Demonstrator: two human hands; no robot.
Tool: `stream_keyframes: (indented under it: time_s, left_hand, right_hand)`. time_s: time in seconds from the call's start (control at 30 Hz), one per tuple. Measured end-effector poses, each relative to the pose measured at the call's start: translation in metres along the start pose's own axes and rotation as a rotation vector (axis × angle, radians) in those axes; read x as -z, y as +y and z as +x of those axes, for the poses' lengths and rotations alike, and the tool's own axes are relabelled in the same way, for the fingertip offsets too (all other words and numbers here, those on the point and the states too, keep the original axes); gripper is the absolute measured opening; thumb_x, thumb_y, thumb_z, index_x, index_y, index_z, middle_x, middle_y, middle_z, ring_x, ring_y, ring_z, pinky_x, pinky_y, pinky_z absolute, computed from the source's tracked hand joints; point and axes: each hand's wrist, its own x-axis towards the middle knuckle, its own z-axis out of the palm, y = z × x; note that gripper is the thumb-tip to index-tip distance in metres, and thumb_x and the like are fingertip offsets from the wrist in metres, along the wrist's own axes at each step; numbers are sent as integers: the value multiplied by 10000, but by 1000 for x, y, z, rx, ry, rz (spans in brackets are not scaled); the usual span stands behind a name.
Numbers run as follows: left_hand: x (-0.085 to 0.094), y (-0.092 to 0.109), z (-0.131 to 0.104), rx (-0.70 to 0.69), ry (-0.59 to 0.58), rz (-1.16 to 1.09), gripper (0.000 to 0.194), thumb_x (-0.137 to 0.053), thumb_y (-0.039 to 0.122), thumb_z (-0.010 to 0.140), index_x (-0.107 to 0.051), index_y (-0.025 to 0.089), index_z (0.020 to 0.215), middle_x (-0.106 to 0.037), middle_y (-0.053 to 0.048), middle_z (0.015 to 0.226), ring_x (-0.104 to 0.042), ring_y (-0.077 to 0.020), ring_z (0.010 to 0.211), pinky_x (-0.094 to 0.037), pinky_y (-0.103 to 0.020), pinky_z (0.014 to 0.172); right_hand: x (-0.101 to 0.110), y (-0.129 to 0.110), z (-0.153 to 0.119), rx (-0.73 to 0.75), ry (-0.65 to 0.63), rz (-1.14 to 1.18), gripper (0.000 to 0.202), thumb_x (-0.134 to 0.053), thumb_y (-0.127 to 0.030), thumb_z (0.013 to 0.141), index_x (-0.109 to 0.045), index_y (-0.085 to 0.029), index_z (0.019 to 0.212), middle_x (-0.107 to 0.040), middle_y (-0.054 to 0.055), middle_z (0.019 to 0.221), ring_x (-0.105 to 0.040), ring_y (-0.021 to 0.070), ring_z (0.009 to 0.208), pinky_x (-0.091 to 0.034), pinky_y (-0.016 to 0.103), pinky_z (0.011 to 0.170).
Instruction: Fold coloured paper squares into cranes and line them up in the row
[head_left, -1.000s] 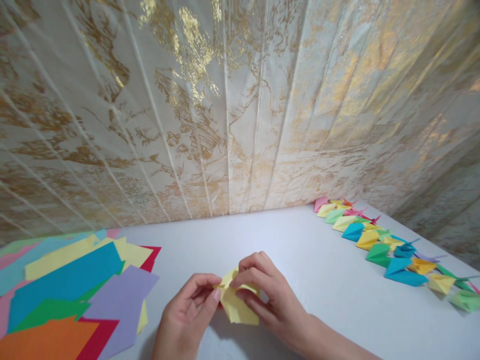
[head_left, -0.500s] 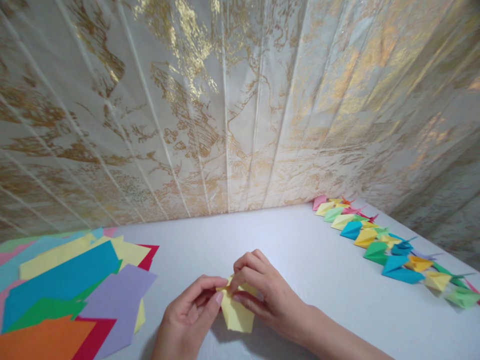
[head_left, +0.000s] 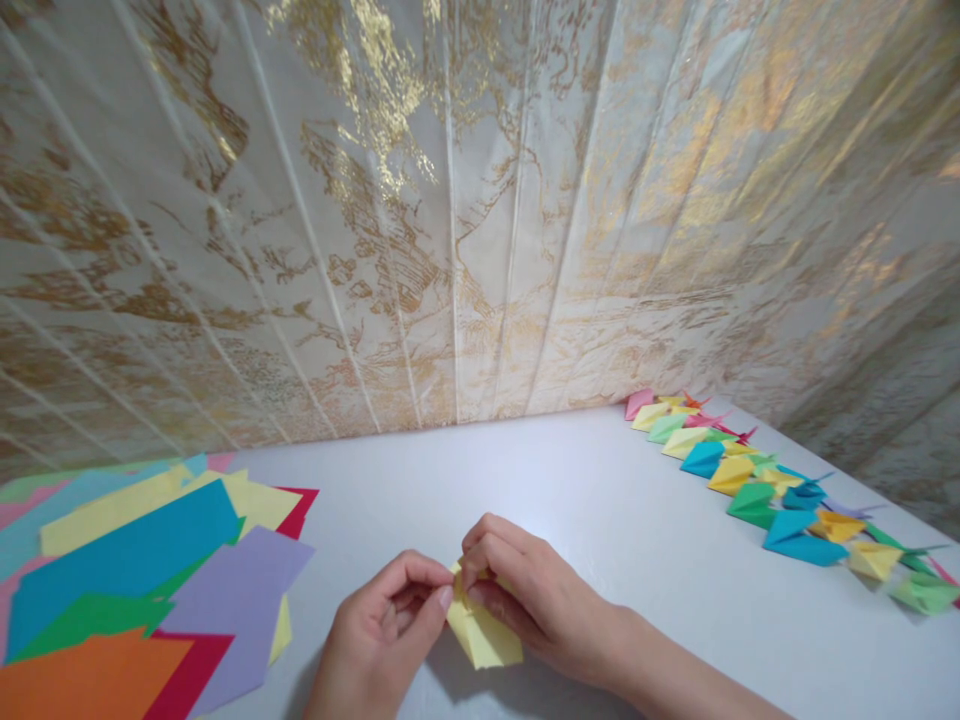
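Observation:
A pale yellow sheet of folded paper [head_left: 486, 640] is held between both hands just above the white table [head_left: 420, 490]. My left hand [head_left: 390, 620] pinches its left edge between thumb and fingertips. From the right, my right hand [head_left: 517, 580] grips the upper part with thumb and curled fingers, which hide much of the folds. The lower end of the paper hangs free toward me and shows a crease.
On the left lies a loose pile of coloured paper sheets, with blue [head_left: 135, 560], purple [head_left: 232, 600] and orange [head_left: 82, 675] ones on top. Along the right edge run rows of folded paper cranes [head_left: 806, 540]. A gold-patterned curtain [head_left: 450, 250] hangs behind the table.
The yellow paper's lower end has swung slightly to the right and its crease shows more. My right hand has dipped a little; my left hand has barely moved.

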Motion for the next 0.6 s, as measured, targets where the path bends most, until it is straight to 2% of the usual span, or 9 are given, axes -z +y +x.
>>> stream_keyframes:
  time_s: [0.27, 0.43, 0.6]
  left_hand:
    - [-2, -2, -3, -59, 39, 72, 173, -766, 337, 730, -654, 205, 734, -629, 42, 674, -610, -122, 646, -476, -159, 620]
    - [-1, -1, -2, -81, 86, 67, 184, -771, 355, 730, -669, 204, 751, -664, 33, 698, -637, -127, 650, -499, -161, 623]
    - [-4, 0, -4, -37, 148, 24, 268, -823, 414, 683, -682, 198, 753, -699, 20, 682, -679, -145, 674, -528, -163, 652]
  right_hand:
    - [-11, 0, -2, -49, 148, 31, 111, -453, -144, 978, -532, -212, 941, -560, 34, 891, -547, 162, 825, -454, 256, 727]
    - [-15, -3, -6, -26, 194, -24, 111, -535, -149, 949, -583, -210, 1026, -569, 63, 1017, -557, 184, 939, -468, 289, 815]
    - [-20, -6, -7, -25, 268, -117, 153, -610, -158, 928, -605, -229, 1064, -612, 44, 1027, -547, 197, 934, -421, 336, 824]
